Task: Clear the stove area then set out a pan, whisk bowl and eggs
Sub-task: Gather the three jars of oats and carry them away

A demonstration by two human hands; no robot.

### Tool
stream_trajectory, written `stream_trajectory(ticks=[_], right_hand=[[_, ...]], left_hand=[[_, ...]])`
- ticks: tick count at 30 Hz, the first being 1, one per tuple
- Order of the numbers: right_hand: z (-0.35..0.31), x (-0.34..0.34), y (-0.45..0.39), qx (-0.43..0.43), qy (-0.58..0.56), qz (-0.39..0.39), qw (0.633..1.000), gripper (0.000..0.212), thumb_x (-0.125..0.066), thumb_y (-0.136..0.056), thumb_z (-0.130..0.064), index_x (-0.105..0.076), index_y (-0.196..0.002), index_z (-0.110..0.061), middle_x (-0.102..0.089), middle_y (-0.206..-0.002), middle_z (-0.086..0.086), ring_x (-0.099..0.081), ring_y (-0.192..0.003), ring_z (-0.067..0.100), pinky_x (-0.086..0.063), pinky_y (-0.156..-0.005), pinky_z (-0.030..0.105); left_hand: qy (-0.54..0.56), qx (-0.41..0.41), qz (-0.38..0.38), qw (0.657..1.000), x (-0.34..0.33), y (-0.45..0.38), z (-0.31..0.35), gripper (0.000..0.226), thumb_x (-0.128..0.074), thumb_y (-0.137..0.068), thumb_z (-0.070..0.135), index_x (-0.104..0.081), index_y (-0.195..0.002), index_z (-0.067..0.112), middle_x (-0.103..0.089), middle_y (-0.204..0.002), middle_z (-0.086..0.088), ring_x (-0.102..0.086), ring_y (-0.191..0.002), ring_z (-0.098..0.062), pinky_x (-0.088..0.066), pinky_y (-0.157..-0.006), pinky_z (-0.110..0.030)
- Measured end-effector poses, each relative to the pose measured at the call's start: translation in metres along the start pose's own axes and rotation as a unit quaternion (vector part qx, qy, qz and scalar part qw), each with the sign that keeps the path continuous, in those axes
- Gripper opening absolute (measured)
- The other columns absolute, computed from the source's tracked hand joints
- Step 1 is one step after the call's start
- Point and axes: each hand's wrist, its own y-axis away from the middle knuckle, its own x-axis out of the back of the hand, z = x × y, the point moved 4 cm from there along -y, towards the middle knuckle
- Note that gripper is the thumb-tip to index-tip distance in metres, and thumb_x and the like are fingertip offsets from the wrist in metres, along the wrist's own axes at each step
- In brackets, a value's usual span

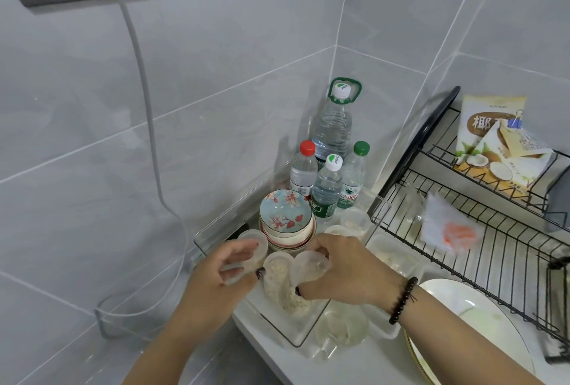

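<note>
My left hand grips a small clear plastic container at the near left of a clear acrylic tray. My right hand grips another clear plastic container just to the right of it. Between the two hands lies a third clear container filled with pale grains. Behind them, inside the tray, stands a stack of bowls topped by a blue floral one. No pan, whisk or eggs are in view.
Several water bottles stand in the tiled corner behind the bowls. A black wire dish rack at the right holds a coconut-print bag and plastic bags. A white plate and a glass cup sit near my right wrist. A grey cable hangs down the wall.
</note>
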Motion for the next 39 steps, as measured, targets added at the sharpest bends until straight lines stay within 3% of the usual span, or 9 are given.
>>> stream_trajectory(ticks=[7, 9, 12, 17, 25, 30, 32, 35, 39], right_hand=[[-0.014, -0.005, 0.001, 0.053, 0.103, -0.025, 0.993, 0.052, -0.078, -0.059, -0.046, -0.061, -0.101, -0.022, -0.047, -0.102, -0.01, -0.047, -0.094, 0.009, -0.049, -0.079, 0.025], [-0.012, -0.011, 0.0, 0.049, 0.118, -0.035, 0.991, 0.047, -0.077, -0.059, -0.046, -0.06, -0.095, -0.02, -0.042, -0.096, -0.011, -0.048, -0.091, 0.01, -0.048, -0.072, 0.022], [-0.011, -0.024, -0.004, 0.03, 0.174, -0.04, 0.983, 0.045, -0.077, -0.064, -0.043, -0.044, -0.085, -0.02, -0.033, -0.09, -0.009, -0.043, -0.084, 0.012, -0.037, -0.06, 0.017], [-0.004, -0.048, -0.015, 0.017, 0.237, -0.047, 0.97, 0.052, -0.075, -0.069, -0.036, -0.051, -0.109, -0.012, -0.046, -0.111, 0.004, -0.05, -0.104, 0.023, -0.05, -0.08, 0.033], [0.002, -0.067, -0.028, 0.018, 0.281, -0.036, 0.959, 0.049, -0.073, -0.075, -0.03, -0.056, -0.115, -0.009, -0.045, -0.124, 0.008, -0.046, -0.113, 0.025, -0.049, -0.082, 0.034], [0.009, -0.064, -0.032, 0.019, 0.248, -0.029, 0.968, 0.061, -0.075, -0.073, -0.039, -0.05, -0.122, -0.012, -0.046, -0.124, 0.007, -0.047, -0.115, 0.025, -0.049, -0.089, 0.035], [0.009, -0.061, -0.036, 0.021, 0.206, 0.012, 0.978, 0.068, -0.073, -0.07, -0.05, -0.05, -0.125, -0.017, -0.047, -0.124, 0.004, -0.047, -0.116, 0.023, -0.049, -0.092, 0.035], [0.006, -0.058, -0.047, 0.007, 0.195, 0.061, 0.979, 0.063, -0.067, -0.072, -0.057, -0.052, -0.118, -0.017, -0.053, -0.12, 0.003, -0.047, -0.115, 0.023, -0.046, -0.092, 0.034], [-0.002, -0.068, -0.059, -0.012, 0.235, 0.046, 0.971, 0.059, -0.063, -0.074, -0.061, -0.053, -0.111, -0.015, -0.06, -0.114, 0.004, -0.048, -0.113, 0.025, -0.039, -0.092, 0.036]], left_hand=[[0.055, 0.032, 0.041, 0.997, 0.01, 0.002, -0.012, 0.04, -0.066, -0.082, -0.008, -0.071, -0.103, 0.026, -0.073, -0.103, 0.01, -0.066, -0.102, -0.007, -0.053, -0.09, -0.032], [0.056, 0.032, 0.045, 0.997, 0.01, 0.004, -0.012, 0.038, -0.066, -0.083, -0.007, -0.07, -0.102, 0.025, -0.073, -0.103, 0.01, -0.067, -0.1, -0.006, -0.053, -0.087, -0.028], [0.051, 0.031, 0.046, 0.997, 0.01, 0.005, -0.01, 0.036, -0.066, -0.083, -0.006, -0.07, -0.103, 0.024, -0.073, -0.102, 0.011, -0.066, -0.099, -0.003, -0.052, -0.085, -0.025], [0.045, 0.031, 0.047, 0.997, 0.012, 0.006, -0.011, 0.036, -0.065, -0.084, -0.004, -0.069, -0.104, 0.026, -0.073, -0.102, 0.013, -0.066, -0.099, -0.001, -0.051, -0.081, -0.02], [0.048, 0.026, 0.058, 0.997, 0.015, 0.007, -0.015, 0.038, -0.066, -0.084, -0.003, -0.07, -0.1, 0.031, -0.073, -0.1, 0.014, -0.066, -0.1, -0.004, -0.051, -0.088, -0.03], [-0.105, -0.007, 0.005, 0.994, 0.012, -0.004, 0.001, 0.03, -0.064, -0.089, 0.012, -0.064, -0.108, 0.035, -0.067, -0.103, 0.023, -0.059, -0.102, 0.007, -0.048, -0.088, -0.016], [-0.218, -0.043, -0.047, 0.974, 0.005, -0.021, 0.008, 0.032, -0.061, -0.091, 0.018, -0.059, -0.119, 0.033, -0.06, -0.115, 0.023, -0.054, -0.109, 0.006, -0.044, -0.093, -0.016], [-0.389, -0.1, -0.109, 0.909, -0.011, -0.056, 0.011, 0.042, -0.06, -0.089, 0.018, -0.054, -0.13, 0.026, -0.055, -0.129, 0.01, -0.048, -0.12, -0.008, -0.039, -0.099, -0.022], [-0.529, -0.092, -0.178, 0.825, -0.026, -0.086, -0.003, 0.058, -0.065, -0.082, 0.014, -0.048, -0.137, 0.023, -0.051, -0.136, 0.002, -0.045, -0.124, -0.019, -0.044, -0.099, -0.033]])
